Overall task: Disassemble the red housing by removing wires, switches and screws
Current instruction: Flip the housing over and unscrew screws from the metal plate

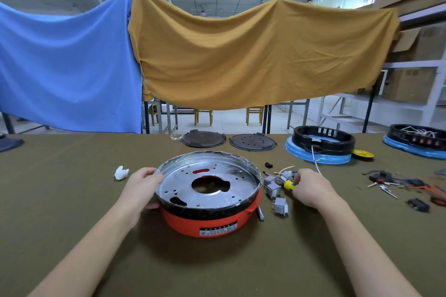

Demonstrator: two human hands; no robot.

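Red housing (209,220) sits mid-table, metal plate (207,185) facing up. Left hand (142,185) grasps its rim, likely to steady it. Right hand (311,187) closes round a yellow-handled screwdriver (289,185) just beside the housing, among loose grey switches (277,190), probably picking it up for the screws.

Head camera, looking forward-down over table (72,200) (wide-angle, close)
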